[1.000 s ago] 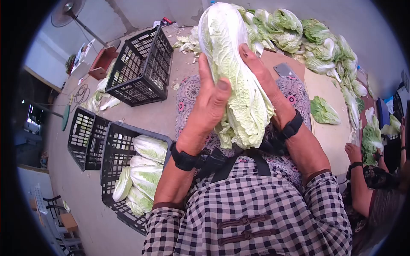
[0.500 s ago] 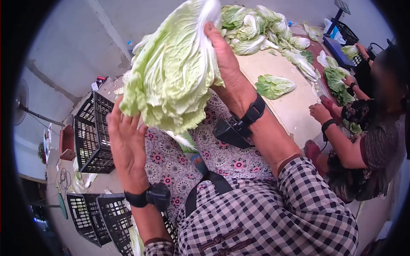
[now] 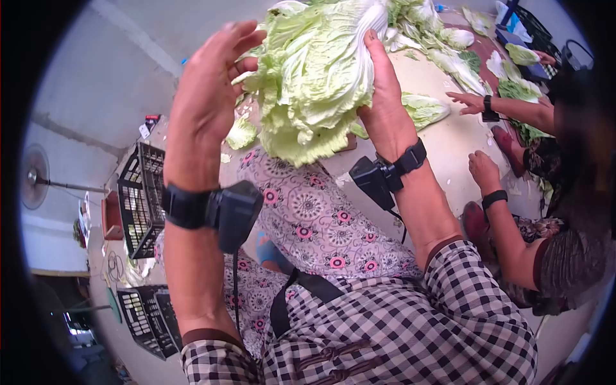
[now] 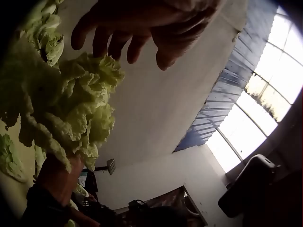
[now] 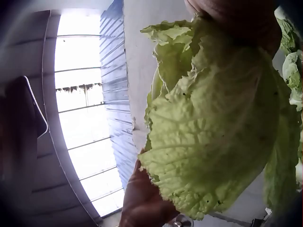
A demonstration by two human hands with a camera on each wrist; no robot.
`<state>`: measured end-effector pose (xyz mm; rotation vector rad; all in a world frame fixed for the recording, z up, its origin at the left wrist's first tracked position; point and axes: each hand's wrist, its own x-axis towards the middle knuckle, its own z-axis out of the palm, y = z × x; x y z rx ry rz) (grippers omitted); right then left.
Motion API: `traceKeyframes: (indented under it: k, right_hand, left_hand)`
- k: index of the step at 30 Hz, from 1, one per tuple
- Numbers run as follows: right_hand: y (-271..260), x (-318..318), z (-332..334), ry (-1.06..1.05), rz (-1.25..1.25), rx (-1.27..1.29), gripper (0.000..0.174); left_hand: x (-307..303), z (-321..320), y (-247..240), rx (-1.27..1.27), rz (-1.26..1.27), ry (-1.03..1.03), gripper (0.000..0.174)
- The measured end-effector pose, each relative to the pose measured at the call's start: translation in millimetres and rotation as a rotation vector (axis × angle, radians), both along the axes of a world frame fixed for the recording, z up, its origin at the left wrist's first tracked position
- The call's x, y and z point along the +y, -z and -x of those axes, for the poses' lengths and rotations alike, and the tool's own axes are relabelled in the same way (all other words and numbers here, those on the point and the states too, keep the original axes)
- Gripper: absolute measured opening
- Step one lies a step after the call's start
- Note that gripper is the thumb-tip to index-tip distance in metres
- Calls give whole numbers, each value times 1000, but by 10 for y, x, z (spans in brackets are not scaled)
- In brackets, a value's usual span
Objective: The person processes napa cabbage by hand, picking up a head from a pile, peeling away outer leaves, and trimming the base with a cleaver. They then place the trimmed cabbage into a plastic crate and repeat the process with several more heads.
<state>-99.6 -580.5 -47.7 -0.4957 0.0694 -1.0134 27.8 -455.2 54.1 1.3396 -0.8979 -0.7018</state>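
Pale green and white, the cabbage [image 3: 314,83] was gripped in my right hand [image 3: 388,93], up above my flowered trousers [image 3: 308,205]. My left hand [image 3: 205,96] was open, its fingers loosely bent beside the frilly leaf edge; I couldn't tell whether they touched it. Another cabbage [image 3: 425,110] lay on the pale board [image 3: 436,167] to my right, leaves [image 3: 420,16] heaped beyond, and a black crate [image 3: 142,200] stood to my left.

And here daylight blazes through the tall paned window [image 5: 78,113], grey wall [image 3: 115,64] behind, fan [image 3: 37,176] standing left.
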Motion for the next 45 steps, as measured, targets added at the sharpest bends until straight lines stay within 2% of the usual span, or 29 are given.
traceKeyframes:
  k: [2,3,5,6,10,13,18,20,22,24,26,29,30,33,35,36,37,39,43,45]
  right_hand:
    - [32,-23,188,49,12,79,52]
    - [41,-58,297,69,22,114,53]
    - [262,-254,481,16,62,33,53]
    - [330,-289,547,55,-7,61,52]
    - [777,-329,797,139,-184,87,50]
    - [1176,-459,1047,165,-288,154,50]
    - [1682,-916,1415,421,-370,197,46]
    - [1891,-1135,1586,553,-407,332,48]
    - [2070,-1206,1719,773,-395,652,53]
    - [2138,-1174,1796,925,-388,974,57]
    - [2065,-1101,1840,849,-422,1255,59]
    - [2041,-1054,1850,618,-493,951,55]
    - [1964,-991,1773,658,-492,902,48]
    - [1706,-984,1432,616,-428,748,45]
    - [1335,-858,1019,515,-321,658,41]
    - [1128,-759,789,458,-275,600,40]
    - [909,-630,558,382,-247,548,39]
    - [515,-358,78,196,-193,419,38]
    - [-108,491,-687,-166,-65,189,29]
    - [-300,936,-931,-304,21,152,27]
  left_hand:
    - [-225,40,25,-151,-2,8,38]
    - [-242,73,79,-147,-21,0,37]
    - [-237,105,256,-152,-59,-16,36]
    - [-236,109,356,21,-20,48,35]
    - [-306,153,603,383,58,194,38]
    - [-307,295,677,392,-6,274,33]
    - [-510,415,879,571,-25,329,30]
    - [-663,476,938,586,-36,396,32]
    - [-713,526,977,585,-42,487,34]
    - [-664,558,974,598,-49,495,35]
    - [-596,541,968,598,-47,483,36]
    - [-476,452,1013,643,-3,448,30]
    - [-417,417,1009,644,4,423,31]
    - [-148,207,962,634,46,336,32]
    - [98,-68,961,620,77,276,33]
    - [258,-211,931,598,93,238,35]
    - [442,-440,946,569,108,290,40]
    - [839,-761,906,592,193,288,39]
    - [1926,-1169,802,528,318,80,34]
    - [2515,-1173,789,455,297,-216,33]
